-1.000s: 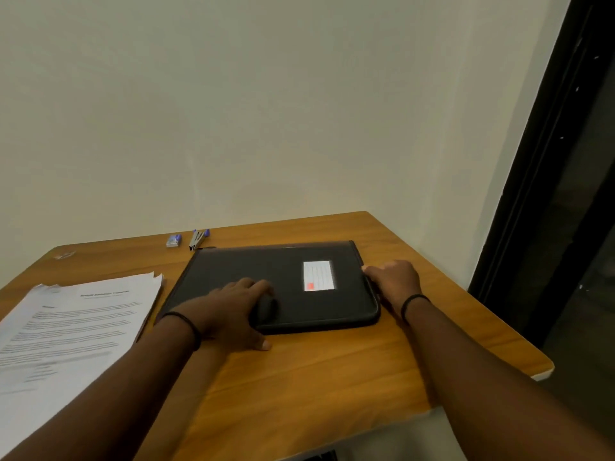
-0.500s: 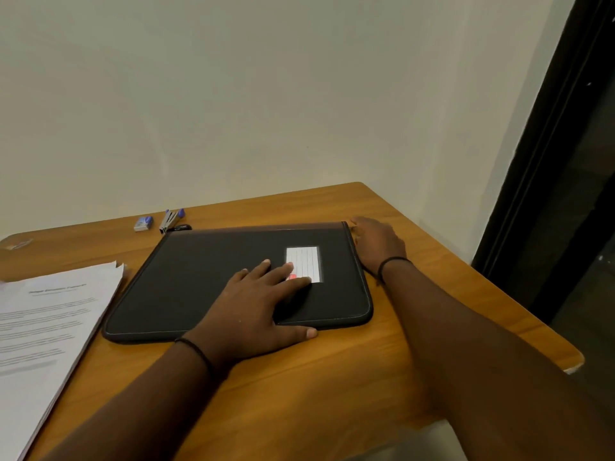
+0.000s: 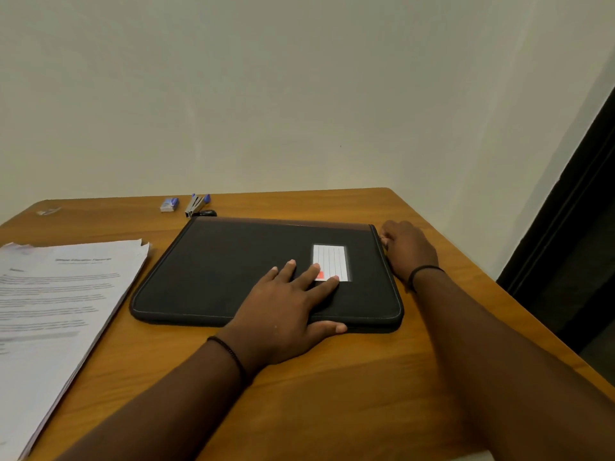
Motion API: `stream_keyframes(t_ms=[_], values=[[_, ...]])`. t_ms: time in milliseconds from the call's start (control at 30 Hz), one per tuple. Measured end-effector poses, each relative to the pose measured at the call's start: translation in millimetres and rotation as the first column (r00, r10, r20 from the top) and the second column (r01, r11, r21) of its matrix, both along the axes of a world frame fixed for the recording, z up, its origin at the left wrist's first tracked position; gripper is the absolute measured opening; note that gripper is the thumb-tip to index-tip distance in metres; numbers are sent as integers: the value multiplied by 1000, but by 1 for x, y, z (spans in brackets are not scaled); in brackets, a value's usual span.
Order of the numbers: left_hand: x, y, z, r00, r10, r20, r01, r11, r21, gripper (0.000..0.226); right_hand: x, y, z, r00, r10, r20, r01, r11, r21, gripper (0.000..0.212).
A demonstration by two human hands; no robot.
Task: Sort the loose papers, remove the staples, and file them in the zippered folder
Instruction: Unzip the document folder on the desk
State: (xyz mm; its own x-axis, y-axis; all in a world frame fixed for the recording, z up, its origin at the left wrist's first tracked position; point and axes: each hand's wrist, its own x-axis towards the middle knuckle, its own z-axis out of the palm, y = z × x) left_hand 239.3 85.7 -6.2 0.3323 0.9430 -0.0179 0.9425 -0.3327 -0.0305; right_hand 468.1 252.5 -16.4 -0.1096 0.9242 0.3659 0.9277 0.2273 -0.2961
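A matt black woven-cloth zippered folder (image 3: 233,271) with pale stitching is seen on a smooth, softly sheened brown wood-grain table (image 3: 332,387), beside matt white printed paper sheets (image 3: 56,301).

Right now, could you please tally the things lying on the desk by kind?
Zippered folder: 1
Stack of papers: 1
Stapler: 1
Small blue-and-white box: 1
Small clear scrap, too small to identify: 1
Total: 5
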Motion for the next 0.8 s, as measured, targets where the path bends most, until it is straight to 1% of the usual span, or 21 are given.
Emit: stream_keyframes(t_ms=[167, 333, 400, 467, 500, 567, 633, 700, 800], values=[[10, 3, 2, 1000, -4, 1, 4, 1000, 12, 90, 9, -19, 1, 998, -29, -58, 28, 1000, -4, 22], [2, -10, 11, 999, -41, -16, 41, 999, 30, 92, 18, -33, 1, 979, -101, -175, 104, 995, 6, 26], [-1, -16, 14, 999, -37, -22, 38, 998, 58, 92, 15, -39, 3, 979, -126, -159, 129, 992, 7, 25], [2, -16, 12, 1000, -16, -22, 17, 999, 52, 91, 11, -47, 4, 992, -88, -89, 88, 996, -6, 23], [5, -12, 10, 1000, 2, -30, -1, 999, 55, 86, 11, -51, 4, 996, -53, -74, 52, 998, -17, 22], [15, -1, 5, 998, 52, -40, -49, 996, 76, 74, 14, -64, 3, 994, 6, -111, -9, 999, -34, 19], [26, 11, 1, 994, 103, -36, -100, 991, 94, 70, 18, -79, 3, 991, 43, -125, -45, 999, -12, 19], [36, 19, -2, 989, 140, -36, -136, 984, 114, 70, 24, -95, 2, 990, 46, -131, -44, 999, 17, 21], [47, 29, -4, 983, 184, -2, -181, 973, 143, 71, 30, -119, 0, 986, -27, -164, 31, 999, 20, 24]])
